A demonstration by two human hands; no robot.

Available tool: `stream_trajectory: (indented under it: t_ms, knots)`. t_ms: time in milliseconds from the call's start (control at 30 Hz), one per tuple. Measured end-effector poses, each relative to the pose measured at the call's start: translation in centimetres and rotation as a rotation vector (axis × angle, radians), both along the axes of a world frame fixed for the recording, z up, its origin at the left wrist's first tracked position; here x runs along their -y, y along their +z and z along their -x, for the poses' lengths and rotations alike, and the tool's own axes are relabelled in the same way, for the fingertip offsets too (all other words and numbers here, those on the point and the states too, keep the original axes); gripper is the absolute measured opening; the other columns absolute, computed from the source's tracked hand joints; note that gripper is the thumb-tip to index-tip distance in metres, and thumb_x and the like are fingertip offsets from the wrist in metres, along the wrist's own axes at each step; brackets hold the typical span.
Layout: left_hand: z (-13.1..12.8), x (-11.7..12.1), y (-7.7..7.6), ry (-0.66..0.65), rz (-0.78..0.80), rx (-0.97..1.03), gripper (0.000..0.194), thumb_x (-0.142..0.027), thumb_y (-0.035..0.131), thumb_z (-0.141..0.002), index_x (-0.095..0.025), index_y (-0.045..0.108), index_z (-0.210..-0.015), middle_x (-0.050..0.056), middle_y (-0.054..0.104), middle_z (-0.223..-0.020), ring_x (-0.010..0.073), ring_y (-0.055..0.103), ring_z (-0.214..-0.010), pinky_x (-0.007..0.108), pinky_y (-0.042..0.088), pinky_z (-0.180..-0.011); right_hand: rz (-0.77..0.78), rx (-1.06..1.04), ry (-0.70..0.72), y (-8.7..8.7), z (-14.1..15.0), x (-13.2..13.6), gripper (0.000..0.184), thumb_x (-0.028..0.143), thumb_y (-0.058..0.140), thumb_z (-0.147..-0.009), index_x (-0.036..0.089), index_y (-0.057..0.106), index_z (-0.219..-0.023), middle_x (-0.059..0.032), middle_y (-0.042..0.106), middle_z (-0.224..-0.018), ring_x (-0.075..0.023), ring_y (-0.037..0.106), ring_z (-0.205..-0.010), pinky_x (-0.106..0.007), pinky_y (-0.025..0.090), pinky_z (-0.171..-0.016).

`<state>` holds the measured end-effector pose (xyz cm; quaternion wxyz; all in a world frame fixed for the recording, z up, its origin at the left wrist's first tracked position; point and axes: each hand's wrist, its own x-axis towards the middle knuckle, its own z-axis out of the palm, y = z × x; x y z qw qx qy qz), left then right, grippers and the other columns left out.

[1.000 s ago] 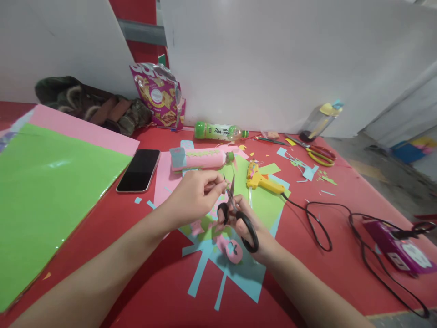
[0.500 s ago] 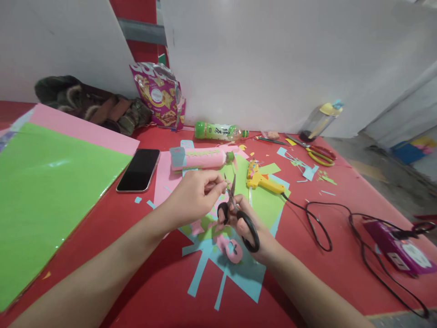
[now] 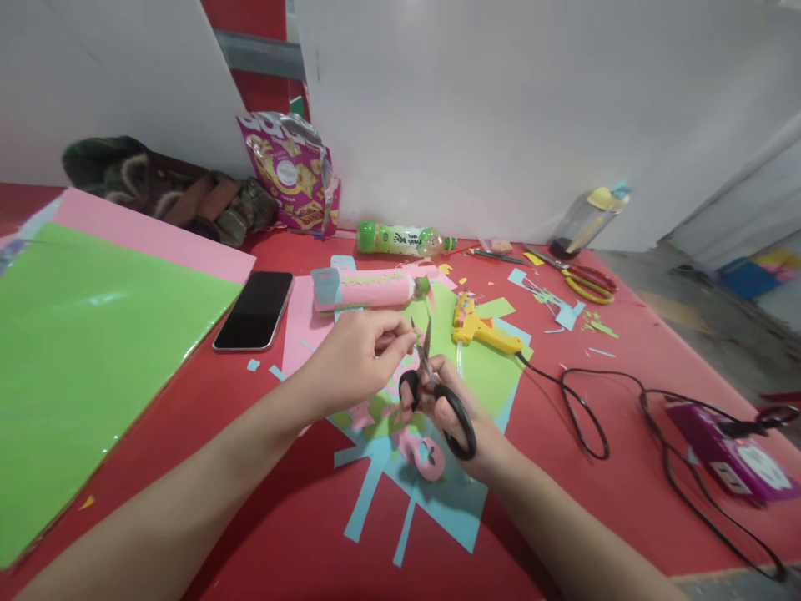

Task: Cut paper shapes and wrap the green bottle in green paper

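My right hand (image 3: 479, 434) grips a pair of scissors (image 3: 426, 365) by its black handles, and the blades stand apart, pointing away from me. Just left of the blades, my left hand (image 3: 360, 359) pinches a tiny piece of paper (image 3: 417, 335), greenish and mostly hidden by the fingertips. Under both hands lie pink, green and light blue paper sheets (image 3: 447, 505) with cut strips and scraps. A curled pink paper piece (image 3: 429, 459) rests below the scissors. Beyond my left hand, a bottle wrapped in pink paper (image 3: 375, 290) lies on its side.
A yellow glue gun (image 3: 494, 336) lies to the right, its black cord running to a purple power box (image 3: 732, 455). A phone (image 3: 255, 311) and large green sheet (image 3: 106, 359) are left. Farther back are a green-labelled bottle (image 3: 404, 240), snack bag (image 3: 291, 174) and red-yellow-handled scissors (image 3: 588, 282).
Almost nothing differs. Both hands, the scissors and the pinched scrap keep nearly the same place, and the blades stay apart.
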<state>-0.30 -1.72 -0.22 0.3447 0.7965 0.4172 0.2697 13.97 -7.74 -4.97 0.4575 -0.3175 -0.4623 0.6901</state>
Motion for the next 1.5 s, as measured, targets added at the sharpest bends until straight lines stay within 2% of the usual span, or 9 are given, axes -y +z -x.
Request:
stream_trajectory:
  t_ms: [367, 733, 1500]
  knots:
    - [-0.08, -0.04, -0.07, -0.002, 0.017, 0.033, 0.02, -0.023, 0.042, -0.077, -0.013, 0.047, -0.061, -0.005, 0.038, -0.05, 0.0049, 0.034, -0.047, 0.016, 0.027, -0.043, -0.022, -0.024, 0.021, -0.34, -0.08, -0.1, 0.04, 0.051, 0.057, -0.067, 0.023, 0.033, -0.081, 0.001, 0.043, -0.078, -0.0106, 0.047, -0.067, -0.026, 0.037, -0.063]
    - [0.0, -0.02, -0.12, 0.001, -0.009, 0.028, 0.021, -0.023, 0.043, -0.077, -0.012, 0.047, -0.059, -0.006, 0.034, -0.048, 0.0045, 0.029, -0.046, 0.016, 0.024, -0.042, -0.027, -0.027, 0.015, -0.11, -0.01, -0.02, 0.041, 0.052, 0.056, -0.067, 0.022, 0.032, -0.081, 0.0018, 0.043, -0.076, -0.0094, 0.046, -0.063, -0.026, 0.035, -0.063]
    - [-0.01, -0.06, -0.13, 0.0, -0.002, 0.044, 0.019, -0.021, 0.043, -0.076, -0.013, 0.045, -0.059, -0.005, 0.035, -0.049, 0.0041, 0.03, -0.046, 0.015, 0.025, -0.043, 0.0, -0.026, -0.017, 0.17, 0.17, 0.08, 0.04, 0.051, 0.057, -0.067, 0.022, 0.032, -0.079, 0.0034, 0.041, -0.069, -0.0092, 0.041, -0.06, -0.024, 0.033, -0.059]
